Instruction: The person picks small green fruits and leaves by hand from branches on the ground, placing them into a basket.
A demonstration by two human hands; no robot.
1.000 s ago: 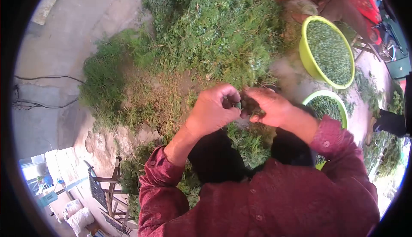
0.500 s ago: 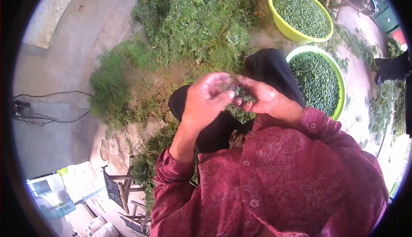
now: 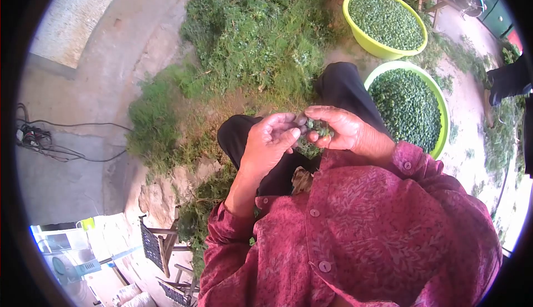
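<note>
Right hand (image 3: 338, 129)'s curled round some greens (image 3: 320, 129), roughly mid-frame. Left hand (image 3: 272, 143)'s thumb and fingers bunch up at 9 o'clock to them; can't tell if they're pinching any. I'd go easy with the palm, fingertips only. From there: pile (image 3: 255, 46) 11 o'clock, yellow tub (image 3: 368, 41) 1, green tub (image 3: 445, 121) 3.

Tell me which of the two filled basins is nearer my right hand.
The pale lime-rimmed basin, on the outer side of your right hand. The yellow basin is farther from it, higher up in the view.
</note>
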